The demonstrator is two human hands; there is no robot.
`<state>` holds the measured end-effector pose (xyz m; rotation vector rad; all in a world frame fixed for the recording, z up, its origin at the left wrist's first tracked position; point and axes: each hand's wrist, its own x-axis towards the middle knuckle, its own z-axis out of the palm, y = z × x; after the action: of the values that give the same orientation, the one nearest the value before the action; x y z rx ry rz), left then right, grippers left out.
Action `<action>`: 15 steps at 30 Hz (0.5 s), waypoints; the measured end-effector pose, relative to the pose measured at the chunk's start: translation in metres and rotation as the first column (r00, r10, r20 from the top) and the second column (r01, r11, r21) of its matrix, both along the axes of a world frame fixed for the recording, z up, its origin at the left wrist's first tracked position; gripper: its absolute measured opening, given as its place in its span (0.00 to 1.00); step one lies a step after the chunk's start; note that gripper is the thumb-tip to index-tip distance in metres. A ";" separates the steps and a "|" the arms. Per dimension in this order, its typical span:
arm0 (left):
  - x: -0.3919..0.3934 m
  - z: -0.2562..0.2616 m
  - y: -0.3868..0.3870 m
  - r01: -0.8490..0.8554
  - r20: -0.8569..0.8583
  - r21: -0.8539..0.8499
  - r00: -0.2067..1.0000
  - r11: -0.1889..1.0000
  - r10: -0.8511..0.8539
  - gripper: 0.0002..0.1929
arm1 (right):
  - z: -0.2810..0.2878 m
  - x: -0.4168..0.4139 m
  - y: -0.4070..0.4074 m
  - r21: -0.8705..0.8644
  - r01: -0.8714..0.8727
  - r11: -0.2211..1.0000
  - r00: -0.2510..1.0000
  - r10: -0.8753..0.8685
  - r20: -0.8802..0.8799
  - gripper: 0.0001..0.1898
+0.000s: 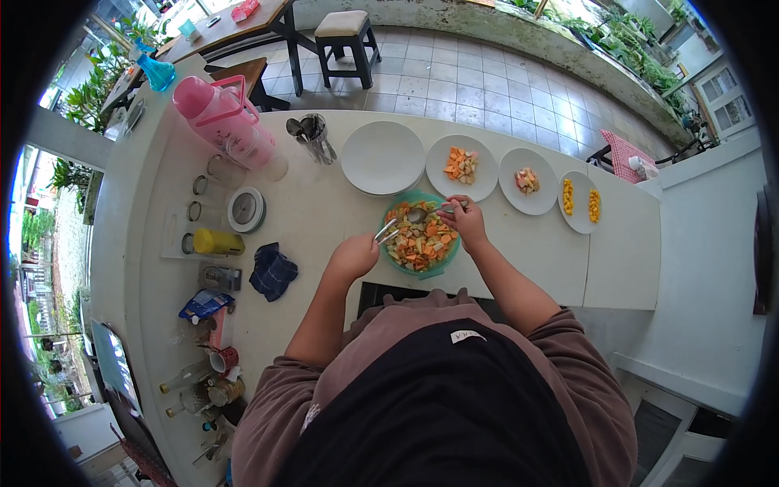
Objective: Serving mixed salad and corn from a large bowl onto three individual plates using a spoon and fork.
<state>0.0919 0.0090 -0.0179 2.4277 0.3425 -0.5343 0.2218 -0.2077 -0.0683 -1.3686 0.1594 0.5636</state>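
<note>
A green plastic bowl filled with diced orange and pale green pieces stands at the counter's front edge. My left hand, at the bowl's left side, grips metal tongs whose tips reach over the diced pieces. From the right, my right hand holds a metal spoon by its handle, with the spoon's bowl down among the pieces. Just behind the bowl lies a stack of white plates. To its right, a white plate carries orange and pale cubes.
Farther right are a plate of pinkish cubes and a plate with two yellow rows. A pink thermos jug, a glass of cutlery, a kitchen scale and a dark blue cloth stand or lie left.
</note>
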 end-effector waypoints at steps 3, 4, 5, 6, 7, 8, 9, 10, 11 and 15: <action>-0.004 0.004 0.007 -0.013 -0.018 0.025 1.000 1.000 0.013 0.14 | -0.003 -0.003 -0.001 -0.043 0.014 0.999 0.991 -0.009 0.131 0.07; -0.004 0.004 0.009 -0.016 -0.020 0.022 1.000 1.000 0.017 0.14 | -0.005 -0.004 0.002 -0.063 -0.017 0.998 0.974 0.031 0.225 0.08; -0.005 0.004 0.011 -0.020 -0.024 0.018 1.000 1.000 0.021 0.14 | -0.005 -0.006 0.005 -0.084 -0.048 0.995 0.946 0.072 0.315 0.08; -0.006 0.003 0.011 -0.022 -0.024 0.018 0.999 1.000 0.022 0.14 | -0.005 -0.008 0.009 -0.084 -0.050 0.995 0.946 0.074 0.315 0.08; -0.007 0.002 0.011 -0.020 -0.038 0.015 0.999 1.000 0.020 0.14 | -0.005 -0.011 0.012 -0.116 -0.055 0.992 0.940 0.091 0.330 0.08; -0.006 0.002 0.011 -0.016 -0.051 0.012 0.999 1.000 0.017 0.14 | -0.005 -0.012 0.013 -0.147 -0.058 0.987 0.932 0.107 0.347 0.08; -0.005 0.002 0.010 -0.016 -0.049 0.012 0.999 1.000 0.017 0.14 | -0.007 -0.012 0.014 -0.147 -0.058 0.987 0.931 0.106 0.349 0.08; -0.005 0.001 0.009 -0.010 -0.054 0.004 0.998 1.000 0.011 0.14 | -0.009 -0.012 0.014 -0.092 -0.029 0.995 0.963 0.052 0.265 0.08; -0.005 0.001 0.008 -0.006 -0.060 -0.004 0.998 1.000 0.006 0.14 | -0.011 -0.012 0.014 -0.039 0.004 0.999 0.984 0.003 0.176 0.08; -0.006 -0.005 0.008 -0.002 -0.058 0.005 0.998 1.000 0.002 0.14 | -0.011 -0.006 0.002 0.003 0.051 0.999 0.997 -0.051 0.058 0.08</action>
<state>0.0861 0.0166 -0.0225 2.4201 0.3713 -0.6046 0.2162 -0.2056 -0.0792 -1.3739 0.1463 0.4805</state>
